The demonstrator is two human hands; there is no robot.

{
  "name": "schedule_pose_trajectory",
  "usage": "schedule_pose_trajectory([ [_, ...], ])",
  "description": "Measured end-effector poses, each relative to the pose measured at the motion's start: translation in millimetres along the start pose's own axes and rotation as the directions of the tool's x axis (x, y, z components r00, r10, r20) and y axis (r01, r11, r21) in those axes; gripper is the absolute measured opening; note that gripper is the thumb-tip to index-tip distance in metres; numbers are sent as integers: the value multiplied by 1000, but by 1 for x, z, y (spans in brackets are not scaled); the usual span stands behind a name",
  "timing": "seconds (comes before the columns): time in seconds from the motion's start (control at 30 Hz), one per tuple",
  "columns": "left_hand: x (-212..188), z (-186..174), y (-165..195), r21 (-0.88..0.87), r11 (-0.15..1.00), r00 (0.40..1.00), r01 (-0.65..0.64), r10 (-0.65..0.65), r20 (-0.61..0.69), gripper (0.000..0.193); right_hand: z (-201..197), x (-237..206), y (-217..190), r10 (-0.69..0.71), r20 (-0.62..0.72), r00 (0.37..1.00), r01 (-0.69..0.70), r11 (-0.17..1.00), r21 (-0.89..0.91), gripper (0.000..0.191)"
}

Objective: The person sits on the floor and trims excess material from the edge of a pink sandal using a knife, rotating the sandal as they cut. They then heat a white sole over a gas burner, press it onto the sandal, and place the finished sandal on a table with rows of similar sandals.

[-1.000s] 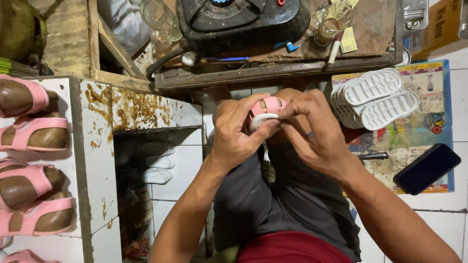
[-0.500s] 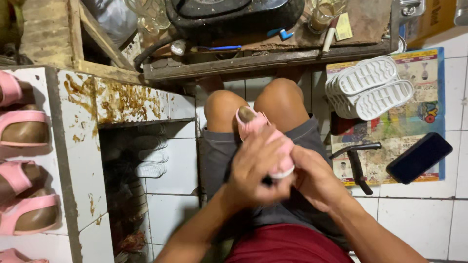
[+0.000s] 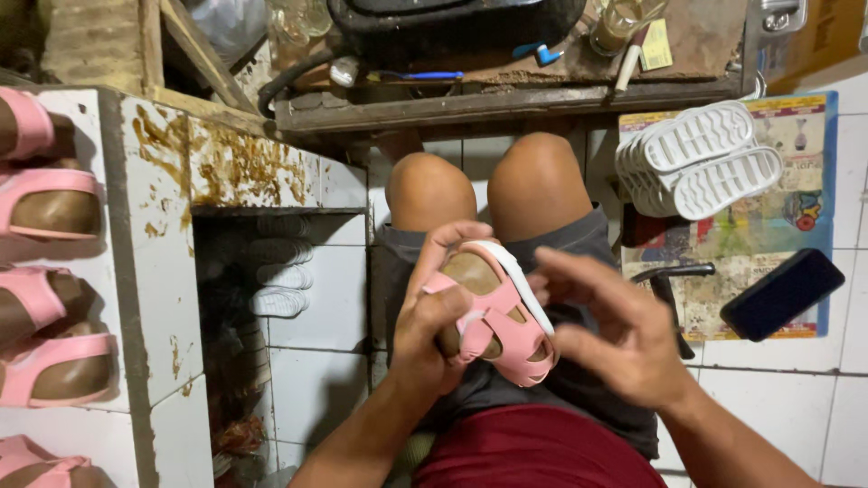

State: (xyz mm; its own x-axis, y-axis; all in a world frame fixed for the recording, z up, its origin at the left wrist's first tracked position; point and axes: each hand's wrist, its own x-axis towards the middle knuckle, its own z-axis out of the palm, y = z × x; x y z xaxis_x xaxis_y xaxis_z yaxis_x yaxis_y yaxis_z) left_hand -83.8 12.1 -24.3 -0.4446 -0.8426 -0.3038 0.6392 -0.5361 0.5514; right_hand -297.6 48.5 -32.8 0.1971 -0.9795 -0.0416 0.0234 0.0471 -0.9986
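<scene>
Since half a second ago, I am bringing the pink sandal [image 3: 493, 312] lower over my lap and turning its brown footbed up toward me. I am gripping it in my left hand [image 3: 434, 334], thumb clamped across the straps, while my right hand [image 3: 624, 339] is hovering just beside the white sole edge, fingers spread and holding nothing. Finished pink sandals [image 3: 50, 203] are sitting in a row on the stained tiled ledge [image 3: 154, 226] to my left (white soles [image 3: 701, 158] are stacked on the right, near a dark phone [image 3: 782, 294]). I am judging that my one-handed grip could be letting the sandal twist or slip onto my shorts.
</scene>
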Motion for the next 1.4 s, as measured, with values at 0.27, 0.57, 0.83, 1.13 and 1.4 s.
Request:
schedule_pose_trajectory([
  [0.27, -12, 7, -3, 381, 920, 995, -97, 83, 53, 65, -4, 20, -30, -165, 6, 986, 154, 906, -393, 33],
  [0.57, -19, 3, -9, 766, 578, 959, -281, 197, 203, 54, -13, 28, -39, -72, 159, 985, 138, 878, -458, 36],
  [0.83, -19, 4, -12, 702, 682, 978, -204, 166, 124, 54, -10, 14, -7, 10, 41, 999, -3, 983, -186, 31],
  [1.13, -14, 9, -15, 570, 784, 965, -246, 254, 67, 54, 23, -4, -17, -198, -128, 972, 160, 952, -260, 36],
  [1.4, -10, 26, -14, 637, 738, 968, -224, 242, 60, 63, 22, -10, -20, -243, -28, 970, 220, 916, -337, 71],
])
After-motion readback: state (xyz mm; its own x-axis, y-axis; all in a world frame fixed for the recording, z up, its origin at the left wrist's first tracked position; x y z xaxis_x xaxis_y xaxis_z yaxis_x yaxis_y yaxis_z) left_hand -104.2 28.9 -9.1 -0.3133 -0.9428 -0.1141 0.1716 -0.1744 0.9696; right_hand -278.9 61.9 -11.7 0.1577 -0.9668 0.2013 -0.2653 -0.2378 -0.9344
